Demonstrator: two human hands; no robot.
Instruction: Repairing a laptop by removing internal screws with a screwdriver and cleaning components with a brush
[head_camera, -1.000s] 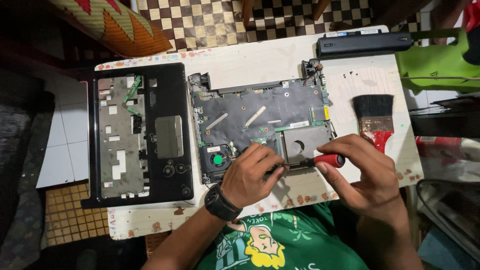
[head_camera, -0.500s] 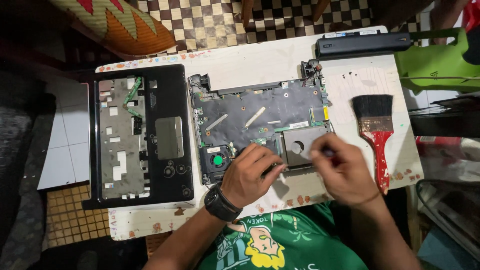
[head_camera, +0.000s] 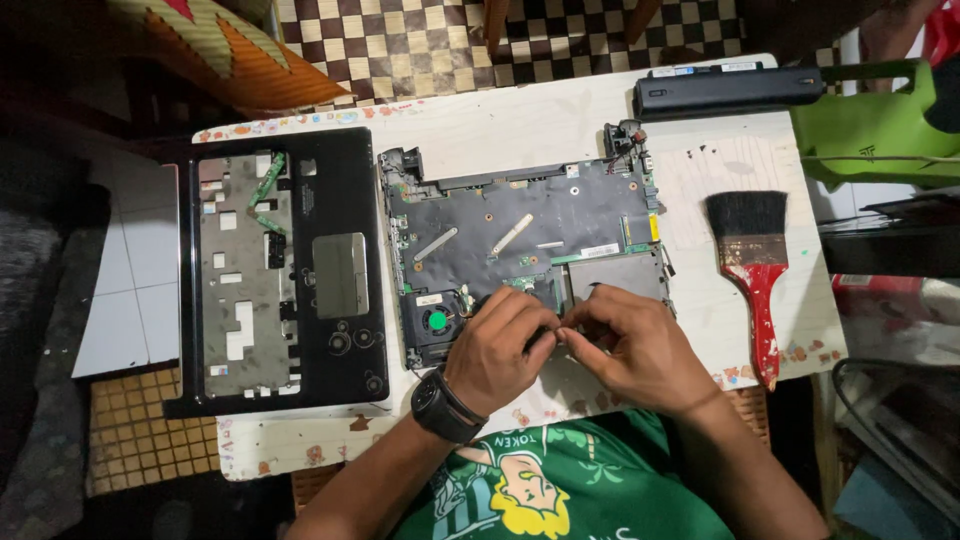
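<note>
- An opened laptop base with its circuit board exposed lies in the middle of a white table.
- The left hand and right hand meet over its near edge, fingers curled narrowly together; what they pinch cannot be told.
- A paintbrush lies to the right, a black cover panel to the left.

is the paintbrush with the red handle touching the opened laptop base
Apart. The head view shows the paintbrush lying on the white board to the right of the laptop base, with a bare strip of board between them.
</note>
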